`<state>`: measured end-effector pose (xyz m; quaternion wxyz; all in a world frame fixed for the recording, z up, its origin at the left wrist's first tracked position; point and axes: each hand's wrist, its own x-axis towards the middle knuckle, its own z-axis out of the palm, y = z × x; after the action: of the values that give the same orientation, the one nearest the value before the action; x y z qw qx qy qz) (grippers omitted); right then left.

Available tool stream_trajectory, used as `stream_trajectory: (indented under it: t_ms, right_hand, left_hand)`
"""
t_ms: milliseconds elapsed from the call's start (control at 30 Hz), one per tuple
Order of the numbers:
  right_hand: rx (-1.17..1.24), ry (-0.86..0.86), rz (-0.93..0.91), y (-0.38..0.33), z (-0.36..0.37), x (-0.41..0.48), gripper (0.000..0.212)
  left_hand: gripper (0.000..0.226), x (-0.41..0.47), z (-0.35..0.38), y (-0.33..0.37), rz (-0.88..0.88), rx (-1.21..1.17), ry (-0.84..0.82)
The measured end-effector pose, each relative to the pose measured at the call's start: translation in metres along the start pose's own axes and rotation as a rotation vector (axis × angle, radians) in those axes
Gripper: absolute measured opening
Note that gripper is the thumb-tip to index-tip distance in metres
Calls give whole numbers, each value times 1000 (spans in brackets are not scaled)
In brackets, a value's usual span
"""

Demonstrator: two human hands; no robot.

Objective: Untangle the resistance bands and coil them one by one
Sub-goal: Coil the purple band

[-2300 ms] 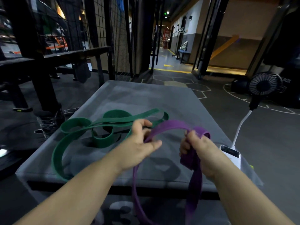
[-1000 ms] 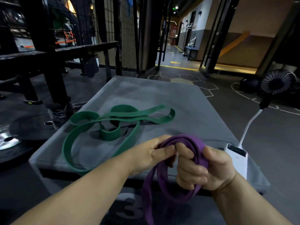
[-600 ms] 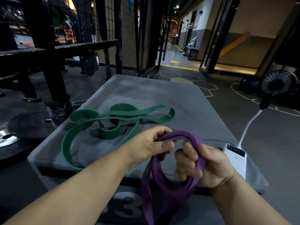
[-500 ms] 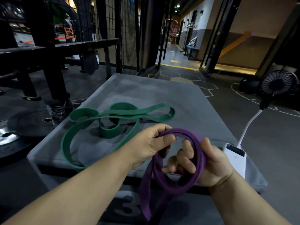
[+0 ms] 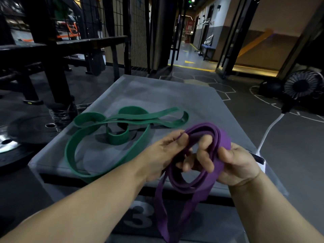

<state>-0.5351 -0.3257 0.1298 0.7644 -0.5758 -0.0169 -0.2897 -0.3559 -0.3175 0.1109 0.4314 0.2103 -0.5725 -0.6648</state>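
Purple band (image 5: 222, 139) wound into a small loose coil, pinched between left hand (image 5: 166, 151) and right hand (image 5: 236, 163), tail dangling; green band (image 5: 116, 140) sprawls twisted, uncoiled, on the grey box (image 5: 175, 92)

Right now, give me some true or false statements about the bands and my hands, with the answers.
1. Both the left hand and the right hand grip the purple band. True.
2. The green band lies on the grey box, untouched. True.
3. The green band is coiled tight. False: it sprawls in loose loops.
4. The purple band is fully coiled. False: a long tail hangs below the hands.
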Motion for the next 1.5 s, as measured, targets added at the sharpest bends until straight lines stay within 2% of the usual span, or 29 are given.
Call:
stream_trajectory:
  t_ms: [33,133,167,267,333,400,500,633,733,833,867,933,1000,1067,1133,1267,1400,1500]
  right_hand:
    - [1,10,-18,-2,1,1,37]
    - [110,39,-90,-12,4,0,53]
    - [144,57,-112,-16,5,-1,61]
    - [153,109,-179,-25,2,-7,85]
    - [106,155,-213,-29,1,-8,95]
    - [61,182,-247,-31,-1,-8,98]
    - [45,225,-304,-31,-4,-9,91]
    - [14,372,-367,-36,-4,-10,82]
    - [-50,509,-395,-36,-3,-8,82]
    - [-90,668,-404,-34,-6,-7,82]
    - [-103,718,-395,-33,-7,-7,79]
    - [-132,818,-386,-28,-10,-6,62]
    - [-156,904,-382,-24,-12,-5,51]
    - [-159,962,-392,-23,-12,-3,51]
    - [-170,992,-417,-24,-10,-1,51]
    - [-247,984,-430,-24,-5,0,43]
    - [-443,941,-320,-12,-6,1,38]
    - [-558,887,-194,2,-8,0,49]
  left_hand:
    - [41,-2,2,-1,-20,62,-42]
    - [97,-5,-5,-16,-219,166,-25]
    - [102,-5,-10,-24,-240,193,-45]
    - [88,-9,-12,-28,-289,316,-232]
    - [75,-8,-9,-25,-382,413,-240]
    - [56,-4,-7,-26,-410,565,-179]
    - [35,-2,-7,-29,-397,778,8]
    - [21,1,-7,-33,-451,897,206]
    - [6,4,-11,-40,-419,780,309]
    - [9,2,-7,-38,-383,380,312]
    - [10,2,-4,-37,-372,257,303]
    - [8,4,2,-32,-342,164,270]
    - [7,4,3,-28,-342,134,200]
    - [34,2,-1,-26,-400,143,75]
    - [38,-2,-2,-27,-431,276,-15]
    - [23,0,0,-26,-408,341,131]
    - [12,0,7,-22,-314,443,190]
    - [12,4,13,-21,-271,268,321]
